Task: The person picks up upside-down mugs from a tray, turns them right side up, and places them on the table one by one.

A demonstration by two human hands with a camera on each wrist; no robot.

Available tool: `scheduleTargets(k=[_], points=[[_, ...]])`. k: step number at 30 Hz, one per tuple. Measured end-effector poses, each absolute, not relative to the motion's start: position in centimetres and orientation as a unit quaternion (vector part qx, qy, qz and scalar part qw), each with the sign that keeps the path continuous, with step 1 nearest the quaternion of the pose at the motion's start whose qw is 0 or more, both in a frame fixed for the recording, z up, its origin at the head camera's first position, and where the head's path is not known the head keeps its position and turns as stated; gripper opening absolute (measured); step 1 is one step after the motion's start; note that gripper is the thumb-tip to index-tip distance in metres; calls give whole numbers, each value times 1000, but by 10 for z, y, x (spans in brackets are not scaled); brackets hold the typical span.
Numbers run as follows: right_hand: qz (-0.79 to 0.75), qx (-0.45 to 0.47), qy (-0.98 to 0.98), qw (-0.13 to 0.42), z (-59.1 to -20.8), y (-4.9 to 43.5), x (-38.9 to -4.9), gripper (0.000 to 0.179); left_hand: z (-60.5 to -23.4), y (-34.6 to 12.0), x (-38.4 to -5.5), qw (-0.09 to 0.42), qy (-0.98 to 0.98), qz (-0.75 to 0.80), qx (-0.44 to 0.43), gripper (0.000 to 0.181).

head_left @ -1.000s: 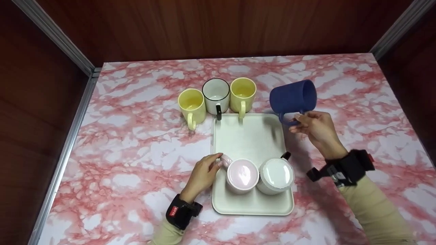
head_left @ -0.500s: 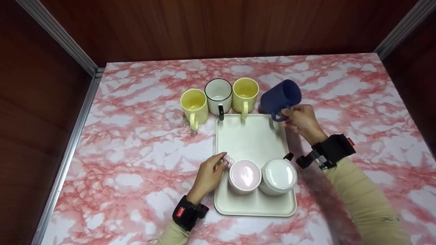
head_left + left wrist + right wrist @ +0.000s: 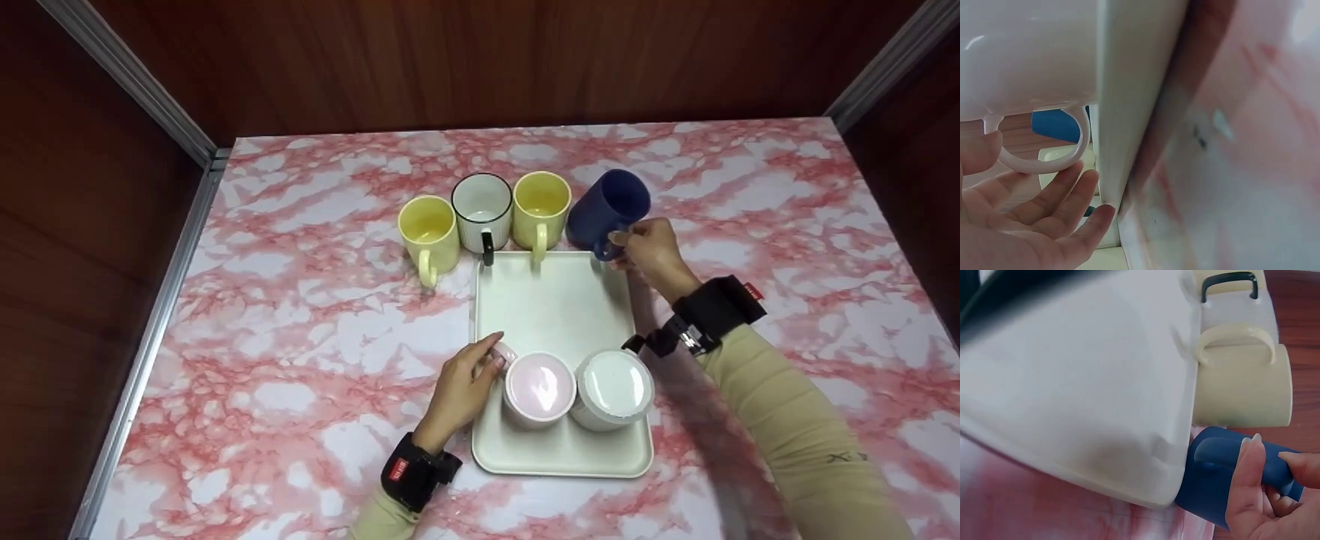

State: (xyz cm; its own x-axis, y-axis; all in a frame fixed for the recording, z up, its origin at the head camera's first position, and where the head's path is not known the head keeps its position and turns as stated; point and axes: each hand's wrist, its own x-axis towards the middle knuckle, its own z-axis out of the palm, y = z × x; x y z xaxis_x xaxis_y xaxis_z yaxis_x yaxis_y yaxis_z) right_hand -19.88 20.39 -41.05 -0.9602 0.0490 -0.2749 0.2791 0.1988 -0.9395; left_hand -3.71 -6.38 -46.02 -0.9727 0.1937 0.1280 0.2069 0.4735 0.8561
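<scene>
In the head view, my right hand [image 3: 651,251] pinches the handle of a dark blue mug [image 3: 600,210]. The mug leans slightly, mouth up, just behind the tray's far right corner. Thumb and fingers on that blue handle [image 3: 1266,467] show in the right wrist view. My left hand [image 3: 461,386] is at the handle of a pink mug [image 3: 538,386], thumb on one side and fingers under the loop [image 3: 1044,166]. This mug stands bottom-up on the cream tray [image 3: 551,300]. Beside it, also bottom-up, is a white mug [image 3: 615,386] with a black handle.
Behind the tray stand a yellow mug [image 3: 429,232], a white mug with black rim [image 3: 481,210] and another yellow mug [image 3: 541,206], mouths up, handles toward me. Dark wood panels [image 3: 480,67] enclose the marbled table [image 3: 300,300] at the back and sides.
My right hand has brought the blue mug left toward the nearer yellow mug and turned it from lying sideways to almost upright. The left hand stays at the pink mug's handle.
</scene>
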Motion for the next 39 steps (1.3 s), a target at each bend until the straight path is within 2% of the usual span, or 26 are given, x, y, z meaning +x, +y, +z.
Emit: scheduleTargets(k=[10, 17, 24, 30, 33, 39], points=[[-555, 75, 820, 115, -407, 201, -203, 18, -460, -63, -36, 11, -863, -491, -120, 37], [-604, 59, 779, 160, -406, 205, -206, 21, -458, -62, -35, 1, -861, -496, -114, 39], [-656, 25, 724, 210, -404, 212, -205, 6, -458, -63, -34, 9, -862, -492, -122, 38], [-656, 0, 717, 235, -401, 217, -199, 26, -459, -63, -34, 15, -863, -491, -122, 39], [-608, -14, 758, 237, -398, 219, -195, 31, -460, -63, -34, 12, -865, -488, -118, 40], [-493, -54, 843, 209, -392, 223, -183, 29, -460, -64, -32, 1, -862, -498, -99, 40]])
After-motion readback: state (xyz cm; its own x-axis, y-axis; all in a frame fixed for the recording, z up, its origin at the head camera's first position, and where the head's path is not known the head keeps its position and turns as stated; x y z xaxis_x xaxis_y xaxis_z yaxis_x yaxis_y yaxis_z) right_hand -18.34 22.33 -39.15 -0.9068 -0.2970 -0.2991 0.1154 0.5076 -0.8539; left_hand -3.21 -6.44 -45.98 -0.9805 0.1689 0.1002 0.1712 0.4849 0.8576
